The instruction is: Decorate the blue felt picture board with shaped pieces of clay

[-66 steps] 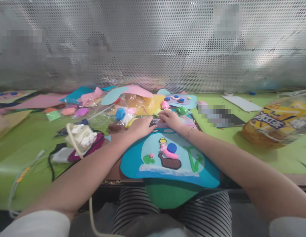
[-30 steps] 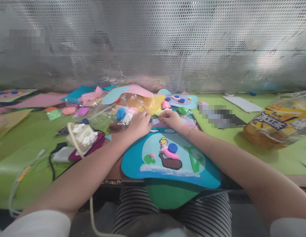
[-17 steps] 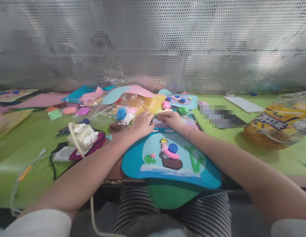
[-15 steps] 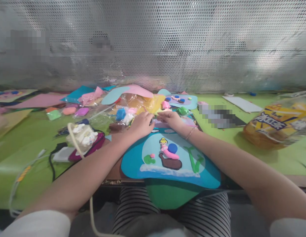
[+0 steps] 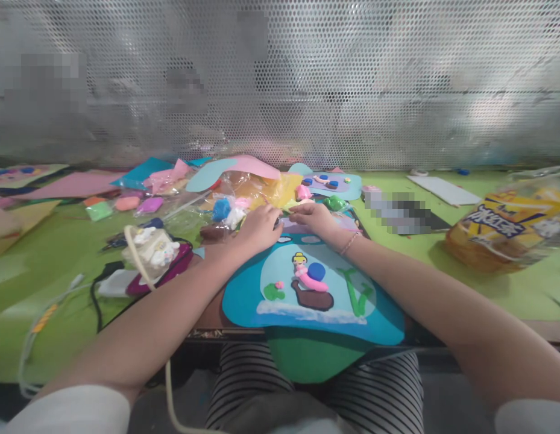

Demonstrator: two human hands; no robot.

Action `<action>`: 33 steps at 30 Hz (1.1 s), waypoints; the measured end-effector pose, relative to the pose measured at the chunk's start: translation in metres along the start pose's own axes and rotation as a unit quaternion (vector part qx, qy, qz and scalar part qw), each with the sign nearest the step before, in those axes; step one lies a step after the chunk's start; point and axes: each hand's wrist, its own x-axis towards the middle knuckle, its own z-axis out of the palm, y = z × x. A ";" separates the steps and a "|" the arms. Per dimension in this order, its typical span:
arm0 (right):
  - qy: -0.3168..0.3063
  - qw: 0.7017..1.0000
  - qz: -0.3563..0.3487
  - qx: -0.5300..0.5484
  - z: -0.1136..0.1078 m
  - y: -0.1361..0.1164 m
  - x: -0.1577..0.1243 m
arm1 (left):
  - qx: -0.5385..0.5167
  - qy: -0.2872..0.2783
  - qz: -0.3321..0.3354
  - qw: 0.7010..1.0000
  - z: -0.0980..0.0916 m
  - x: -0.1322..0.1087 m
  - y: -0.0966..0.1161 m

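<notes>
My left hand (image 5: pixel 263 226) and my right hand (image 5: pixel 316 218) meet over the top of a blue paper picture (image 5: pixel 243 301). Fingers on both are curled and closed, and whatever lies between them is too small or hidden to name. A pale yellow-green bit (image 5: pixel 289 207) shows beside the right fingertips. Below the hands, the picture bears a clay figure (image 5: pixel 312 281) in pink with a blue ball and yellow hat, above a brown boat-like shape (image 5: pixel 314 298). Green clay strands (image 5: pixel 358 295) and a white clay strip (image 5: pixel 307 312) are on it too.
Bags of coloured clay (image 5: pixel 220 209) and a yellow wrapper (image 5: pixel 280 188) crowd beyond my left hand. A power bank-like white block (image 5: pixel 114 283) and cable (image 5: pixel 49 316) lie left. A drink bottle (image 5: pixel 501 229) lies right. Another person's blurred hand (image 5: pixel 3 222) is at the left edge.
My right fingers have shifted very slightly; my left hand stays almost still. At the left edge, the other person's hand has moved farther into view.
</notes>
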 end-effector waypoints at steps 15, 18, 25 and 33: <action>0.010 1.000 -0.010 -0.023 -0.002 0.003 0.004 | -0.006 0.000 0.008 1.000 0.002 0.000 -0.002; -0.020 1.000 0.002 0.016 -0.002 0.003 0.004 | -0.003 -0.005 0.009 1.000 0.001 0.000 -0.001; -0.052 0.990 0.035 0.125 0.002 0.008 0.005 | -0.001 0.002 0.014 1.000 0.000 0.000 0.001; -0.039 0.996 0.021 0.076 0.001 0.008 0.005 | -0.009 0.007 0.016 1.000 0.002 -0.001 -0.002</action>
